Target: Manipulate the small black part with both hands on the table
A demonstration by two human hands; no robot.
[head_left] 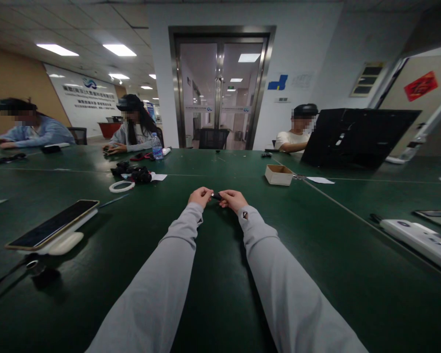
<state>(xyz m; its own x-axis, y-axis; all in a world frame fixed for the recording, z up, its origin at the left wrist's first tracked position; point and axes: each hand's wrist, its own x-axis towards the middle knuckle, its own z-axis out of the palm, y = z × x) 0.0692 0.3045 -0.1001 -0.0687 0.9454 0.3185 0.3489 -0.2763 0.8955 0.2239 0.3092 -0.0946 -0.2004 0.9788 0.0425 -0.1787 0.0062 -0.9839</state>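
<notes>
Both my arms in grey sleeves stretch forward over the dark green table (316, 245). My left hand (200, 196) and my right hand (232, 199) meet at the middle of the table and pinch a small black object (216, 196) between their fingertips. The object is mostly hidden by the fingers, so I cannot tell what it is. Both hands rest on or just above the tabletop.
A phone (53, 224) lies on a white stand at the left. A white ring (121, 186) and black gear (134, 172) lie further back, a small cardboard box (278, 174) at the right, a white device (421, 239) far right. Three people sit at the far side; a black laptop lid (356, 137) stands open.
</notes>
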